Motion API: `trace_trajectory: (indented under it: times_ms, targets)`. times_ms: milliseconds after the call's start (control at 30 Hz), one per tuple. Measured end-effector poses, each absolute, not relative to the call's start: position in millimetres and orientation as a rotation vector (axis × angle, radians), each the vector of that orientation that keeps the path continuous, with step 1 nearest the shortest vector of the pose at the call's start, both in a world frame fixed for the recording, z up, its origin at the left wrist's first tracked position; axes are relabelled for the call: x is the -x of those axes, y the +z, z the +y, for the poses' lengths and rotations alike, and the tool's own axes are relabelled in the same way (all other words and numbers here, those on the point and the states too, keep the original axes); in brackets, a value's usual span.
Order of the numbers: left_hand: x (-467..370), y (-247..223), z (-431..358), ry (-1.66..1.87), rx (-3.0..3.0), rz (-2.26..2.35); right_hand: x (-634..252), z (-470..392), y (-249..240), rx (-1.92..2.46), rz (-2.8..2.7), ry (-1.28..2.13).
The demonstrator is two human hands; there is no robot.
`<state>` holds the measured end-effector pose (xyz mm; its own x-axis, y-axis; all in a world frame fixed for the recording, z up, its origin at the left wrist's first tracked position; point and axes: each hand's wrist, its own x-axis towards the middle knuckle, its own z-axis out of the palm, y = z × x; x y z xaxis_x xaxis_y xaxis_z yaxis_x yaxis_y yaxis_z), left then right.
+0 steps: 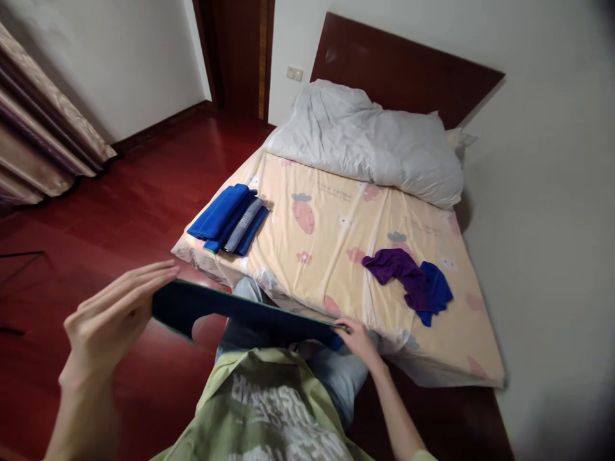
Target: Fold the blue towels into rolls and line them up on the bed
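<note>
A dark blue towel [250, 310] with a thin green edge is stretched between my two hands in front of my waist. My left hand [118, 307] grips its left end, fingers straight over the corner and thumb out of sight. At the lower right end, my right hand [358, 339] pinches the other corner. On the near left of the bed lie folded blue towels [218, 214] with a folded grey cloth [243, 225] among them. A crumpled purple cloth [401, 272] partly covers a crumpled blue cloth [437, 291] on the right side.
The bed [317, 269] has a yellow carrot-print sheet, and its near edge is just beyond my legs. A bunched white quilt [365, 137] lies by the dark headboard [403, 64]. Curtains [38, 128] hang at the left over a red wooden floor [144, 186].
</note>
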<state>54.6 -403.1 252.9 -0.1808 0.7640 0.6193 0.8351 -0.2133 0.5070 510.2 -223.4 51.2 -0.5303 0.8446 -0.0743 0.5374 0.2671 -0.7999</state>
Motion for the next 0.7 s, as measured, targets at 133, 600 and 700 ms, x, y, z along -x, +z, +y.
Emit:
trace_trajectory:
  times_ms: [133,600,700]
  targets:
    - [-32,261,-357,-1.169,2.021,-1.917,-560,-177,106,1.245,-2.172,0.814]
    - [-43,335,-139,-1.189,2.019,-1.674,-618,-51,257,1.164,-1.898,-0.476]
    - [-46,348,-143,-1.265,1.88,-1.538,-630,-65,274,1.215,-1.777,-0.665]
